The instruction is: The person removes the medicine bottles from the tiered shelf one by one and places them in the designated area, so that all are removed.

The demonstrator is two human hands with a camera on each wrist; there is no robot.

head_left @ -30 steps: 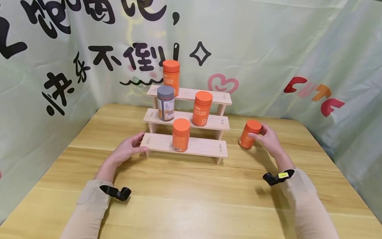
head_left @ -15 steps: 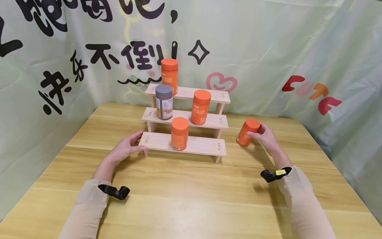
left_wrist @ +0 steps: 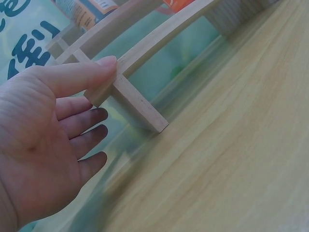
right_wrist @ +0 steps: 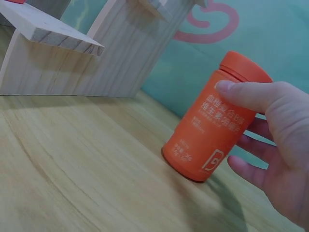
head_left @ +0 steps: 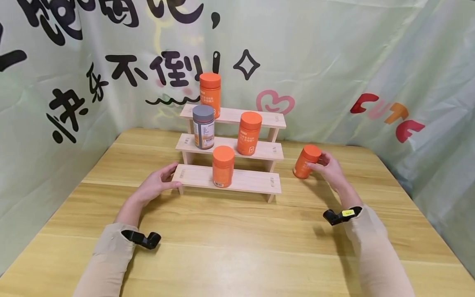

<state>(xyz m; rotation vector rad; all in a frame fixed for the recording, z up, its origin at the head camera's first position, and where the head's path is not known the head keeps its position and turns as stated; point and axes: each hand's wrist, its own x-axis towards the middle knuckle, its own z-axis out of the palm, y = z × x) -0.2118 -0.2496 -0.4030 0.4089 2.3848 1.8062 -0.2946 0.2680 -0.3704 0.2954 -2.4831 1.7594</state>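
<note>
Holding the fifth jar (head_left: pixel 302 166) beside a four-jar rack (head_left: pixel 226 141)

We judge the work mostly done but unfinished. Four jars stand upright on the rack: the top jar (head_left: pixel 210 95) near the left end of the top step (head_left: pixel 246 115); the grey jar (head_left: pixel 204 128) toward the left end of the middle step (head_left: pixel 266 150), with the orange jar (head_left: pixel 250 136) right of centre; and the bottom jar (head_left: pixel 223 169) near the middle of the bottom step (head_left: pixel 256 180). Only the fifth jar is off it, so by our reading that one is left.

It is right of the rack, toward the far right corner of the tabletop (head_left: pixel 230 255), leaning; we cannot tell whether its base touches the wood. It is orange from lid (right_wrist: pixel 246 67) to base, with white print and a white logo (right_wrist: pixel 214 159) low down.

Our hands are well apart: the right hand (head_left: pixel 330 170) clasps the fifth jar below its lid, and the left hand (head_left: pixel 156 183) pinches the bottom step's left end.
</note>
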